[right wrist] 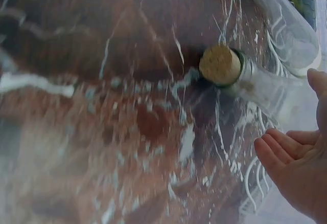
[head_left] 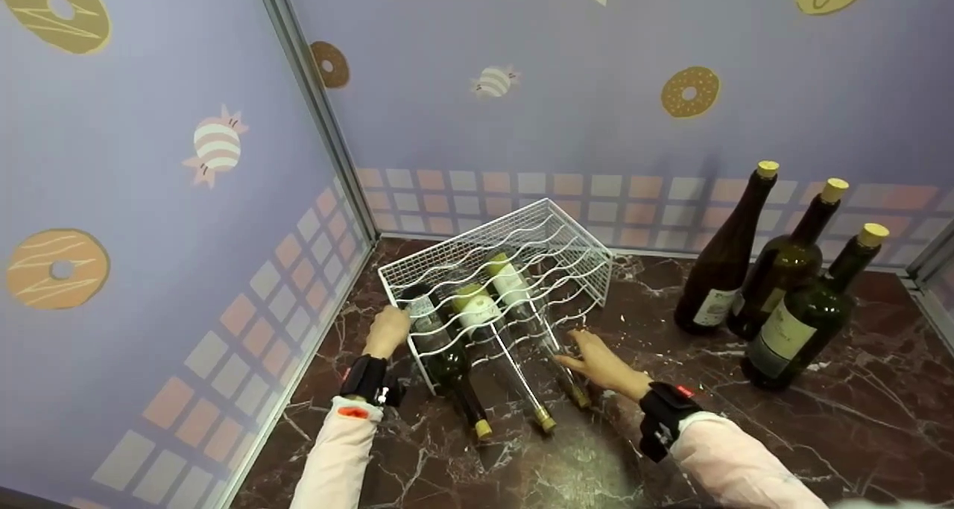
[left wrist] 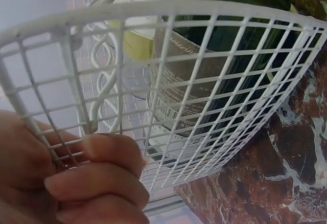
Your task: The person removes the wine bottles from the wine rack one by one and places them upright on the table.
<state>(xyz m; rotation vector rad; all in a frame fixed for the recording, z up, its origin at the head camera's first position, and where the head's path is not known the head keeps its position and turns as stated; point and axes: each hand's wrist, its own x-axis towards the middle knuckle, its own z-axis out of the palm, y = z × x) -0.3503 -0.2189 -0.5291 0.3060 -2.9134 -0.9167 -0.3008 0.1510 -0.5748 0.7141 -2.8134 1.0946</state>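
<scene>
A white wire wine rack stands on the dark marble top, with three corked bottles lying in it, necks towards me. Leftmost is a dark green bottle; beside it lie a clear middle bottle and a clear right bottle, both with pale labels. My left hand grips the rack's left side, its fingers curled over the mesh in the left wrist view. Close to the right bottle's neck, my right hand has its fingers extended; whether it touches the glass is unclear.
Three upright corked bottles stand to the right: a brown bottle, an olive bottle behind, and a green bottle in front. Patterned walls close off the back and left. Small crumbs dot the marble top between rack and bottles.
</scene>
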